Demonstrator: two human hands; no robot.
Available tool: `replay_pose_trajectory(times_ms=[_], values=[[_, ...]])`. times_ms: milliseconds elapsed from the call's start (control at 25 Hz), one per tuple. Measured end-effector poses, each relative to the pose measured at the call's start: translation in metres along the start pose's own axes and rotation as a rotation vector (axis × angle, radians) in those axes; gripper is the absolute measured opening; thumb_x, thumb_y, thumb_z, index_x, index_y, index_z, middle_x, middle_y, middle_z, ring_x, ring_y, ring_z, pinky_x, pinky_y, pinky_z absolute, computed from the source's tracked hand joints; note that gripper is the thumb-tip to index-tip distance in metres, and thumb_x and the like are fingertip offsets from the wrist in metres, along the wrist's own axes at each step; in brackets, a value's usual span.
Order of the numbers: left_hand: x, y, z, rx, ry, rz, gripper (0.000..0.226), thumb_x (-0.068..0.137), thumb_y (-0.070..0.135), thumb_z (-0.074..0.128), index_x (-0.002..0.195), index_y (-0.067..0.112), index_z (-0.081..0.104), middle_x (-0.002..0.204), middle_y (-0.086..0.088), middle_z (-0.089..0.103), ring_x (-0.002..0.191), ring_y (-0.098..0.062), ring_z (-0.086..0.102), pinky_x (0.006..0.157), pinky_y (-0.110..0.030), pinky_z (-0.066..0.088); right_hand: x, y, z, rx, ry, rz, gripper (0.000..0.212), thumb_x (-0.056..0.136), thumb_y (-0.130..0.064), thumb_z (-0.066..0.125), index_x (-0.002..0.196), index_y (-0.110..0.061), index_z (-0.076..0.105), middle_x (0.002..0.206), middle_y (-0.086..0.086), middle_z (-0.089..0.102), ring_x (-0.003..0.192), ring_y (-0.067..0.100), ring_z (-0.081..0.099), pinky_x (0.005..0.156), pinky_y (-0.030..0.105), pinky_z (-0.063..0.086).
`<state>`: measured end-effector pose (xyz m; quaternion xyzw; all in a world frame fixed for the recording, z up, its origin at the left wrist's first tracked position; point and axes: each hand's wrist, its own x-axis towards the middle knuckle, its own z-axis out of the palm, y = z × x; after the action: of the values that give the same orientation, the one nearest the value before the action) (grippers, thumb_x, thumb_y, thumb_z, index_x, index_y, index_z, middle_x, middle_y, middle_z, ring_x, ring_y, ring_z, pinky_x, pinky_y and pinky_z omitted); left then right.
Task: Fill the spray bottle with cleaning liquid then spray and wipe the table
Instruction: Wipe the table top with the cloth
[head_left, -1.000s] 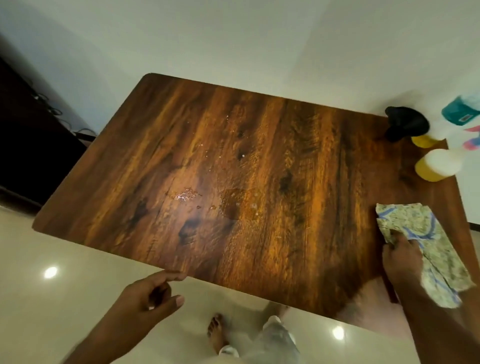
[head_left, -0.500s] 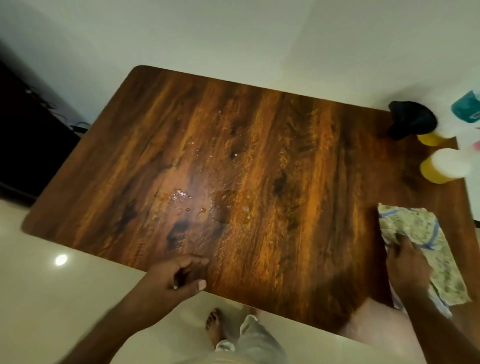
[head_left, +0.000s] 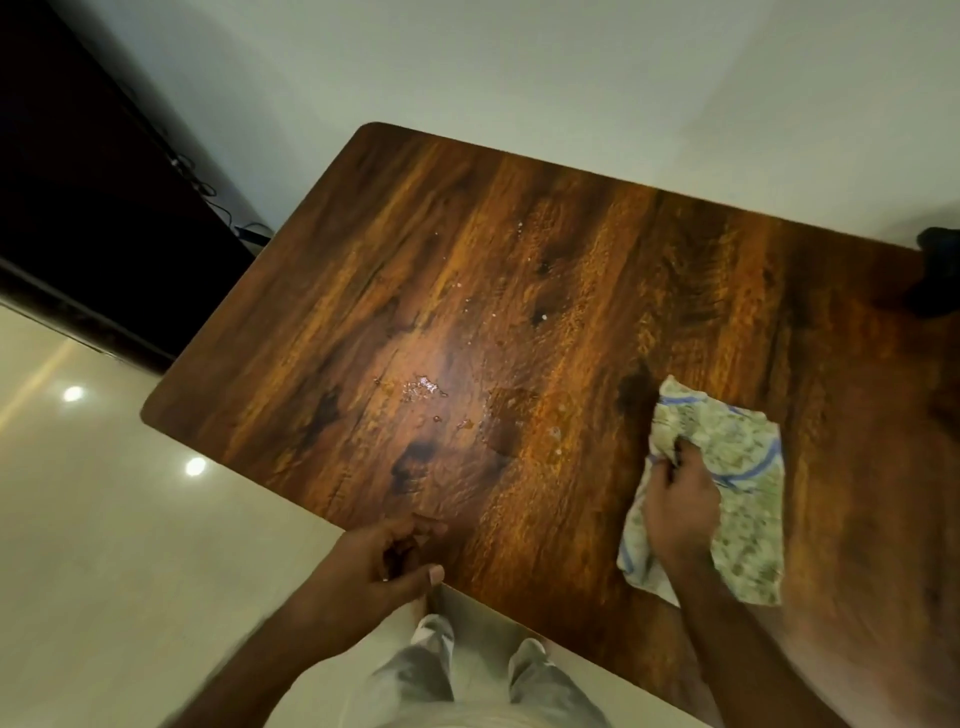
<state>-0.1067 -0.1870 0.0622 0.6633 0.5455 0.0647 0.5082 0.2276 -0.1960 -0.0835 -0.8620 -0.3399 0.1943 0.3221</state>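
- The crumpled green-patterned cloth with blue stripes (head_left: 727, 483) lies on the dark brown wood-grain table (head_left: 519, 291), right of the middle; half a second ago it sat at the table's right near edge, so it has moved inward toward the centre.
- The right hand (head_left: 680, 504) rests on top of the cloth, its fingers curled into the fabric and gripping a fold near the cloth's left side.
- The left hand (head_left: 384, 566) is at the table's near edge, fingers loosely curled with the tips over the wood and the thumb along the rim; it holds nothing. Earlier it hovered just off that edge.
- A patch of small wet droplets (head_left: 423, 385) glistens on the table, left of the cloth and well apart from it, with finer specks scattered farther back.
- The yellow and teal bottles seen earlier at the table's far right corner are now out of view; only a dark rounded object (head_left: 940, 280) shows at the right border.
- Beyond the table are a pale wall, a glossy light floor (head_left: 104, 519) and a dark cabinet (head_left: 78, 208) to the left.
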Motion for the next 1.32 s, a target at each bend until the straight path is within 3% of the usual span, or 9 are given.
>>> replay_pose_trajectory(times_ms=[200,320,480,560,720,880,1040,1120,1320], values=[[0.005,-0.025,-0.034,0.008,0.014,-0.054,0.014,0.087,0.031,0.073,0.079,0.034,0.063,0.072,0.024,0.062,0.072,0.001,0.059,0.061,-0.016,0.048,-0.020,-0.072,0.078,0.030,-0.093,-0.070,0.039,0.099,-0.019,0.056,0.136,-0.006,0.055,0.126,0.016,0.065,0.115,0.033,0.061,0.091,0.036,0.047],[0.011,-0.043,-0.069,-0.003,0.000,-0.033,0.018,0.088,0.030,0.072,0.086,0.046,0.065,0.075,0.029,0.063,0.076,0.003,0.061,0.064,-0.014,0.049,-0.045,-0.128,0.134,-0.094,-0.166,-0.141,0.046,0.099,-0.026,0.056,0.142,-0.010,0.050,0.134,0.012,0.061,0.120,0.027,0.059,0.096,0.035,0.047],[0.023,-0.081,-0.128,0.011,0.017,-0.051,0.011,0.087,0.030,0.073,0.096,0.033,0.068,0.069,0.014,0.059,0.066,-0.008,0.055,0.063,-0.023,0.047,-0.106,-0.201,0.220,-0.249,-0.349,-0.518,0.051,0.095,-0.036,0.060,0.142,-0.016,0.051,0.134,0.012,0.060,0.116,0.028,0.061,0.094,0.040,0.051],[0.030,-0.100,-0.154,0.017,0.023,-0.076,0.010,0.085,0.028,0.075,0.083,0.029,0.065,0.064,0.008,0.057,0.061,-0.010,0.053,0.061,-0.027,0.047,-0.131,-0.221,0.250,-0.255,-0.487,-0.700,0.049,0.093,-0.037,0.058,0.139,-0.022,0.051,0.124,0.008,0.061,0.105,0.025,0.063,0.081,0.037,0.056],[0.044,-0.121,-0.196,0.036,-0.014,-0.057,0.023,0.083,0.026,0.077,0.080,0.047,0.066,0.065,0.005,0.058,0.060,-0.008,0.054,0.058,-0.023,0.046,-0.134,-0.232,0.260,-0.334,-0.486,-0.860,0.043,0.094,-0.041,0.054,0.134,-0.024,0.054,0.105,0.002,0.059,0.089,0.017,0.061,0.057,0.026,0.055],[0.063,-0.120,-0.202,0.046,-0.077,-0.022,0.026,0.086,0.025,0.076,0.098,0.046,0.067,0.087,0.014,0.068,0.078,-0.008,0.062,0.063,-0.019,0.050,-0.127,-0.220,0.244,-0.409,-0.453,-0.889,0.049,0.097,-0.061,0.040,0.132,-0.029,0.053,0.112,0.003,0.056,0.101,0.023,0.053,0.078,0.037,0.053],[0.093,-0.113,-0.181,0.205,-0.029,0.042,0.032,0.087,0.033,0.073,0.109,0.050,0.057,0.100,0.030,0.058,0.096,0.010,0.053,0.073,-0.004,0.042,-0.115,-0.202,0.231,-0.577,-0.508,-0.865,0.070,0.089,-0.078,0.030,0.149,-0.040,0.035,0.155,0.014,0.038,0.141,0.040,0.034,0.109,0.064,0.031],[0.102,-0.113,-0.164,0.262,0.024,0.012,0.040,0.088,0.035,0.070,0.125,0.042,0.057,0.113,0.020,0.057,0.099,0.003,0.055,0.082,-0.012,0.047,-0.109,-0.202,0.234,-0.576,-0.523,-0.854,0.071,0.089,-0.077,0.028,0.151,-0.042,0.031,0.160,0.016,0.029,0.147,0.042,0.024,0.110,0.070,0.022],[0.103,-0.115,-0.136,0.404,0.117,-0.106,0.046,0.092,0.041,0.059,0.137,0.039,0.048,0.126,0.013,0.050,0.111,-0.006,0.053,0.094,-0.029,0.049,-0.105,-0.202,0.239,-0.590,-0.583,-0.913,0.068,0.082,-0.066,0.047,0.144,-0.039,0.042,0.145,0.013,0.050,0.129,0.039,0.047,0.096,0.060,0.045]])
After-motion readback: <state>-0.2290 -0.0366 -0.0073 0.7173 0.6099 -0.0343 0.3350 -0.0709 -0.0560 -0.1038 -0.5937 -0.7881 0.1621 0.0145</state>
